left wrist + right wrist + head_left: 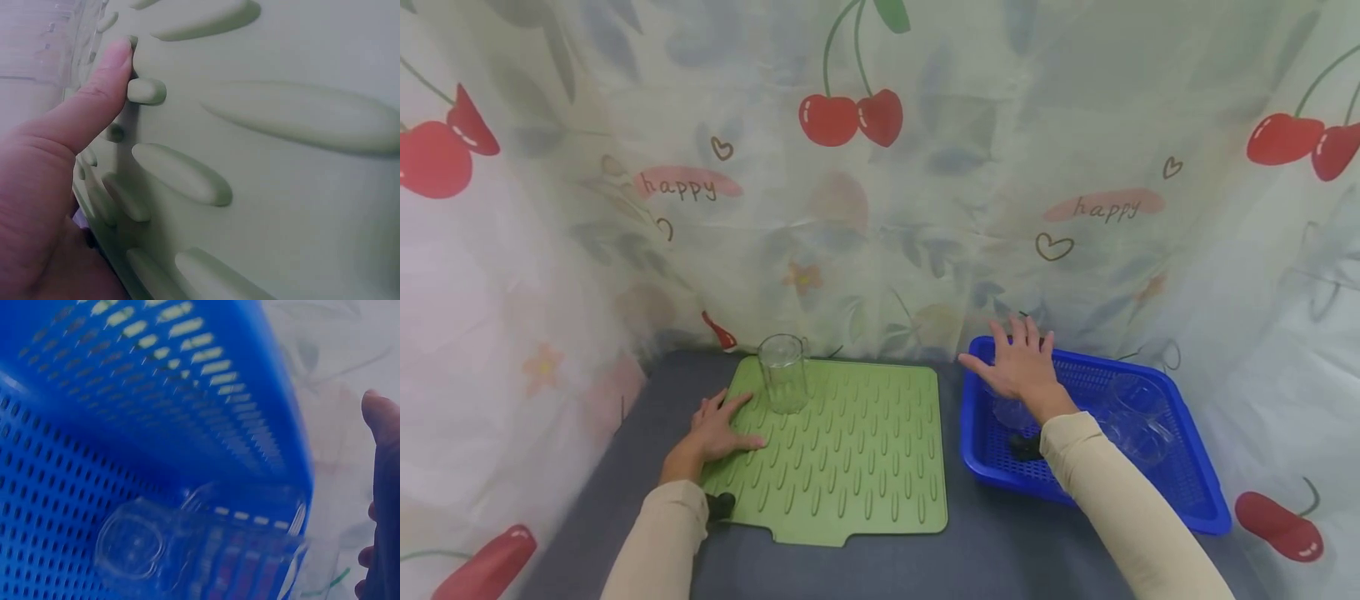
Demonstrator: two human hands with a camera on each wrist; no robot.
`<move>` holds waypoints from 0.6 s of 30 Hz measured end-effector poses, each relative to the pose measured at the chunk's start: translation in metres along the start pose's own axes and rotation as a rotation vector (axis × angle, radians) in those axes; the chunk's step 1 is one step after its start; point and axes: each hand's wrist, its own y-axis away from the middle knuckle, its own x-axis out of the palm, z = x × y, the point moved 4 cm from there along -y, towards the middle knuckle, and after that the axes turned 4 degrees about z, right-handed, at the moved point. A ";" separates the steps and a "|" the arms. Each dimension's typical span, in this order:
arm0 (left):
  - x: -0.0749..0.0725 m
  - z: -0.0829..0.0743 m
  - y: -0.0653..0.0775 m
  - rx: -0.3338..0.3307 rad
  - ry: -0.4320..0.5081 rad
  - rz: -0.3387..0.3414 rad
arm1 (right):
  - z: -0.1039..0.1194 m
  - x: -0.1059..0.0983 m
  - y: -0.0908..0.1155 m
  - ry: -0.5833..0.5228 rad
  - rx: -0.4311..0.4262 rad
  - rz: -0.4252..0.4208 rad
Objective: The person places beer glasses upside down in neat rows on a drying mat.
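Note:
A clear glass mug (784, 379) stands upright near the far left corner of a green ridged drying mat (865, 454). My left hand (718, 429) rests at the mat's left edge, fingers spread and apart from the mug. In the left wrist view its thumb (103, 94) lies against the ridges. Over the far left part of a blue basket (970, 433) my right hand (1021, 367) is held with fingers spread, nothing in it. Below it lies a clear glass (1011, 412), also seen as a blurred glass (140, 544) in the right wrist view.
More clear glasses (1138, 417) lie in the basket's right part, overlapping so their edges are hard to separate. The mat and basket sit side by side on a dark grey table (910, 567). A cherry-printed curtain (887, 192) encloses the back and sides.

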 end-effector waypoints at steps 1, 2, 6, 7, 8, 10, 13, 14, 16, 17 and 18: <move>0.000 0.000 0.000 0.001 -0.001 0.000 | -0.004 0.001 0.001 0.000 0.003 -0.001; 0.000 0.000 0.000 0.003 0.000 0.001 | -0.008 0.001 0.001 -0.007 0.005 -0.004; 0.000 0.000 0.000 0.008 0.004 0.000 | -0.021 0.004 0.004 -0.022 0.022 0.005; 0.001 0.000 0.000 0.008 0.004 -0.001 | -0.024 0.005 0.004 -0.025 0.027 0.010; 0.001 0.000 -0.001 0.008 0.004 -0.001 | -0.026 0.005 0.005 -0.027 0.032 0.013; 0.001 0.001 -0.001 0.006 0.003 -0.002 | -0.030 0.006 0.005 -0.028 0.039 0.020; 0.001 0.001 -0.001 0.006 0.006 -0.001 | -0.034 0.008 0.006 -0.023 0.048 0.037; 0.001 0.001 -0.001 0.006 0.007 -0.001 | -0.035 0.008 0.007 -0.020 0.051 0.042; 0.001 0.001 -0.001 0.007 0.007 -0.001 | -0.036 0.010 0.007 -0.017 0.052 0.051; 0.001 0.001 -0.001 0.005 0.006 0.000 | -0.036 0.010 0.007 -0.019 0.051 0.053; 0.000 0.000 -0.001 0.005 0.005 0.000 | -0.036 0.011 0.007 -0.020 0.052 0.057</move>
